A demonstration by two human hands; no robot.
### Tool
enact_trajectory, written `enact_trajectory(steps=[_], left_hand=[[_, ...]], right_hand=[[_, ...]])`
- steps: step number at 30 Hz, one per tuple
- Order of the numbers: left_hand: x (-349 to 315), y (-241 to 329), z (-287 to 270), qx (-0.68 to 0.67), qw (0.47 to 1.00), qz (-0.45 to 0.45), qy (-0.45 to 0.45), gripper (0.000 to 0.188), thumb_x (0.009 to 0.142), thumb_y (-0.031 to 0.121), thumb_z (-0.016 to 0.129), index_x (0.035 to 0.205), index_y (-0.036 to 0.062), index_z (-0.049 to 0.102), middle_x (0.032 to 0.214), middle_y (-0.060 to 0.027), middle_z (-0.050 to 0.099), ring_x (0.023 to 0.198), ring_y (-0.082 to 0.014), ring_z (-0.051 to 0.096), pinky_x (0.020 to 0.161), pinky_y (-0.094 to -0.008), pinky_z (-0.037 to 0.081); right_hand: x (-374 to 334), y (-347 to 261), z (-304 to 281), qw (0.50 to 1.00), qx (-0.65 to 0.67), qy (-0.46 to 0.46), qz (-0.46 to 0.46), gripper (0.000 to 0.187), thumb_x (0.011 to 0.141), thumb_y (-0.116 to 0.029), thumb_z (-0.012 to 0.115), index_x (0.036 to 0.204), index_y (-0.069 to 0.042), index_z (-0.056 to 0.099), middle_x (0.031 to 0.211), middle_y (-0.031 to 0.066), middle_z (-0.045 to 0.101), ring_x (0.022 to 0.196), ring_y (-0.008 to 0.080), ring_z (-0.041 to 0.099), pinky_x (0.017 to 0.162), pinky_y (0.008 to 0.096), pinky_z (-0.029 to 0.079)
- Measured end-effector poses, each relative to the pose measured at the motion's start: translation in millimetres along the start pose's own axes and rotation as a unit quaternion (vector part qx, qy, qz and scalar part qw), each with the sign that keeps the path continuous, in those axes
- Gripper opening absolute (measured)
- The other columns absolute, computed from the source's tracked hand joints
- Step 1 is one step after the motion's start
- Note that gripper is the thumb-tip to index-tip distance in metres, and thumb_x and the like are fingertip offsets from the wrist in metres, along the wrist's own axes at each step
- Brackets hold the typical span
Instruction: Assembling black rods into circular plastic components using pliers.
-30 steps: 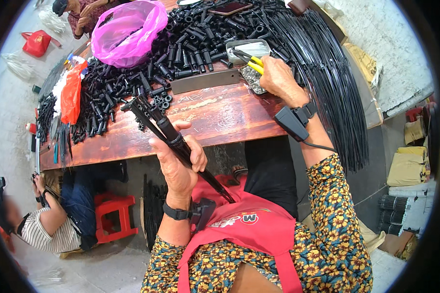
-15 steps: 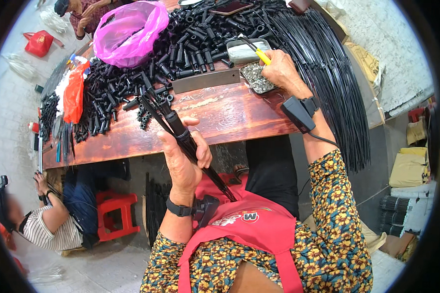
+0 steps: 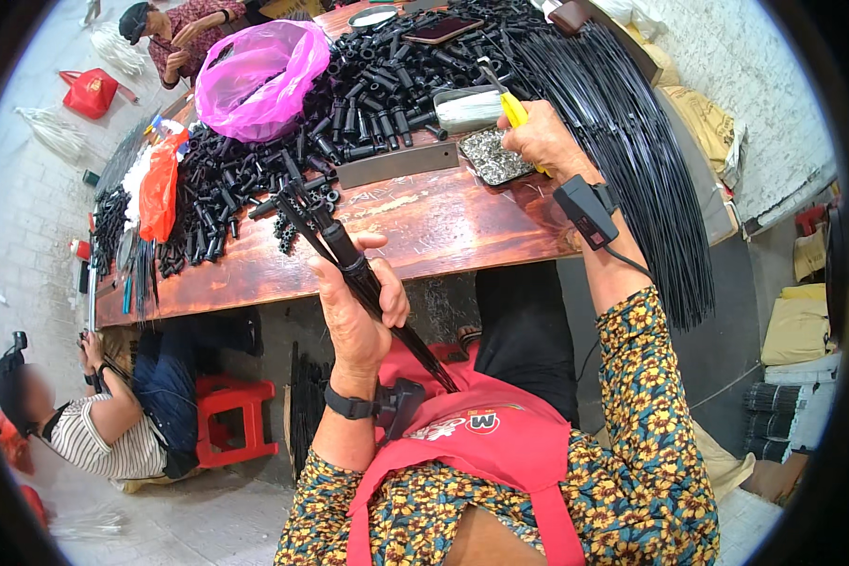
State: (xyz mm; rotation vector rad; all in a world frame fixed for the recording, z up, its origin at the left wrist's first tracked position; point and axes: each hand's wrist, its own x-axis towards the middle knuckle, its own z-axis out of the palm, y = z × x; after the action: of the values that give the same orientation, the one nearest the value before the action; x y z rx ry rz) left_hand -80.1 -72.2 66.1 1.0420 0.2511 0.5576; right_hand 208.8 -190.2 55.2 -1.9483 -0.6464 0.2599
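Observation:
My left hand [image 3: 358, 302] is wrapped round a folded umbrella frame [image 3: 349, 257] of thin black ribs and a thicker black sleeve, with its thumb and forefinger partly raised. The frame slants from near the table's front edge down to my red apron. At the right of the table, my right hand [image 3: 544, 137] grips a yellow-handled tool [image 3: 514, 110]; its metal tip points away from me, too small to tell its kind. Just below and left of that hand lies a shallow dark tray [image 3: 495, 158] of small silvery metal pieces. A box of thin whitish strands [image 3: 469, 110] stands behind it.
A metal bar [image 3: 396, 165] lies before heaped black plastic tubes [image 3: 382, 85]. Long black rods [image 3: 623, 160] hang over the right edge. A pink bag [image 3: 264, 80] and an orange-red bag [image 3: 163, 189] stand left. Two people sit at the table, near a red stool [image 3: 236, 415].
My right hand has turned the yellow-handled tool more upright, its tip swinging right. My left hand keeps its grip on the frame. The whole view has shifted slightly.

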Motion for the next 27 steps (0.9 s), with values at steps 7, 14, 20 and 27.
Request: enact_trajectory(steps=[7,14,20,27], left_hand=[[1.7,-0.4,-0.7,-0.008,1.000,-0.005,-0.005,0.075,0.090,0.073,0.027,0.112,0.0048,0.050,0.049,0.0004,0.039,0.036,-0.0103,0.032,0.037,-0.0263,0.028],[4.3,-2.3,-7.1,-0.012,1.000,-0.013,0.008,0.076,0.090,0.073,0.027,0.113,0.0047,0.050,0.049,0.0004,0.039,0.036,-0.0102,0.032,0.037,-0.0260,0.028],[7.3,-1.5,-5.4,-0.009,1.000,-0.016,0.001,0.076,0.090,0.074,0.027,0.113,0.0044,0.049,0.049,0.0003,0.039,0.036,-0.0100,0.031,0.037,-0.0259,0.028],[6.2,-4.5,-9.1,-0.030,0.999,-0.011,-0.018,0.077,0.089,0.074,0.030,0.114,0.0040,0.048,0.051,0.0003,0.039,0.037,-0.0097,0.032,0.038,-0.0254,0.028]], right_hand=[[-1.6,-3.7,-5.7,0.998,0.053,0.001,0.029,0.023,0.068,-0.001,0.066,0.091,0.000,0.063,0.073,0.0031,0.058,0.058,0.0105,0.052,0.051,0.0245,0.044],[-1.0,-0.1,-3.9,0.992,0.118,-0.015,0.032,0.026,0.067,0.000,0.069,0.093,0.002,0.062,0.075,0.0058,0.059,0.058,0.0126,0.055,0.051,0.0264,0.045],[-6.0,-4.6,-6.6,0.991,0.125,-0.015,0.032,0.024,0.072,-0.002,0.068,0.095,0.001,0.062,0.073,0.0024,0.058,0.055,0.0097,0.052,0.052,0.0241,0.045],[-11.2,-9.3,-6.6,0.984,0.162,-0.060,0.035,0.024,0.074,-0.003,0.069,0.096,0.000,0.062,0.073,0.0016,0.058,0.057,0.0098,0.054,0.054,0.0238,0.047]])
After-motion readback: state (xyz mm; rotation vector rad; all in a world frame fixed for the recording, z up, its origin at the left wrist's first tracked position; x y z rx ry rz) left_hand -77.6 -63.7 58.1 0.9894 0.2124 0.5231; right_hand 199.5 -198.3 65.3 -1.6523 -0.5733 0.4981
